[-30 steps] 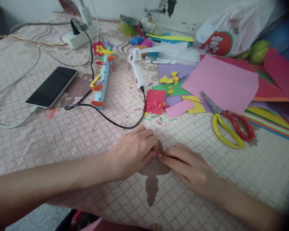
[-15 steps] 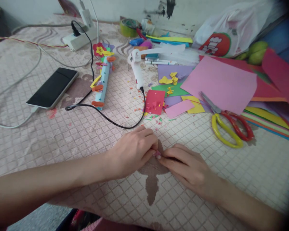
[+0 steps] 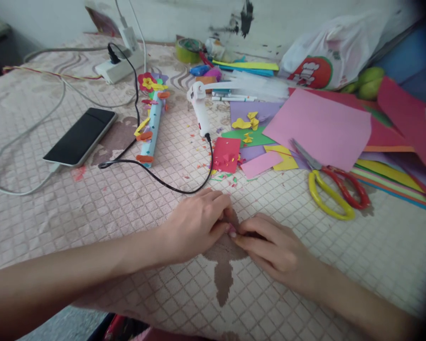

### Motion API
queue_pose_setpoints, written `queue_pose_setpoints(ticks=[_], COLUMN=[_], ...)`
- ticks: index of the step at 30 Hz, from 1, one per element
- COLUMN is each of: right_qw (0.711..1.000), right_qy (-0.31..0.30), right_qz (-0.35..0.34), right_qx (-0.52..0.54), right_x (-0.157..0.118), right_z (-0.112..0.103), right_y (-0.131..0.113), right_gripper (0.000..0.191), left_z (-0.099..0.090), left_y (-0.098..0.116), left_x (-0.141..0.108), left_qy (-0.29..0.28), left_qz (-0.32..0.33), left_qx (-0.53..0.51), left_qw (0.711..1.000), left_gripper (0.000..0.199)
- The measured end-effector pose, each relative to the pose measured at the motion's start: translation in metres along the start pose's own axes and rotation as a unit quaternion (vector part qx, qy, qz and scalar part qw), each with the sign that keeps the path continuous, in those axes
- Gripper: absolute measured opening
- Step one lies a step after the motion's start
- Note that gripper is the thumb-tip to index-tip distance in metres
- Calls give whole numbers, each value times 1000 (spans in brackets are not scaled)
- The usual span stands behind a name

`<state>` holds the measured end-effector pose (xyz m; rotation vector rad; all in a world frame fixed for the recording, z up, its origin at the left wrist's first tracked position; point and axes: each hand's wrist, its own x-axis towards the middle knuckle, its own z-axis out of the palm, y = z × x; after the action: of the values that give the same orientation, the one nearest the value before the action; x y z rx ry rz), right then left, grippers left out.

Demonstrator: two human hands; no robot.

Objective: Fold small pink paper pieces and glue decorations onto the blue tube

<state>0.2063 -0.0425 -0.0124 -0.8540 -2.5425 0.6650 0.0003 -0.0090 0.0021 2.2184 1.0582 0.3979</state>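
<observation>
Low over the patterned tablecloth, my left hand (image 3: 202, 222) and my right hand (image 3: 277, 244) meet at their fingertips. Between them is a small pink piece (image 3: 230, 229), apparently paper, mostly covered by the fingers. Both hands are closed in a pinch on it. Beyond my hands lies the black cord of a white glue gun (image 3: 201, 111). A red paper piece (image 3: 227, 155) with small colored scraps on it lies past my fingertips, next to a pink paper strip (image 3: 261, 164).
Scissors (image 3: 332, 189) with yellow and red handles lie at right, by a pink sheet (image 3: 321, 125) and stacked colored papers. A decorated light-blue paper stick (image 3: 152, 128), a phone (image 3: 81, 137) and a power strip (image 3: 119, 66) are at left. A plastic bag (image 3: 330, 52) stands behind.
The camera view has shifted slightly, so the table things appear a little lower. Both hands stay together on the small pink piece, with hardly any movement.
</observation>
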Motion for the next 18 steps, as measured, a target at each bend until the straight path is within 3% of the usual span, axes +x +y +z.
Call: queue_pose_setpoints(ticks=[5, 13, 18], right_qw=[1000, 1000, 1000], right_qy=[-3, -20, 0], right_qz=[-1, 19, 17], right_qx=[0, -13, 6], right_x=[-3, -6, -5], right_z=[3, 4, 3], right_y=[1, -4, -5], right_gripper=[20, 22, 23], left_z=[-3, 2, 2], left_y=[-2, 5, 4], left_x=[1, 1, 5], left_qy=[-11, 6, 6], left_qz=[-3, -29, -43], left_qx=[-22, 28, 17], left_qw=[1000, 999, 999], left_gripper=[10, 10, 9])
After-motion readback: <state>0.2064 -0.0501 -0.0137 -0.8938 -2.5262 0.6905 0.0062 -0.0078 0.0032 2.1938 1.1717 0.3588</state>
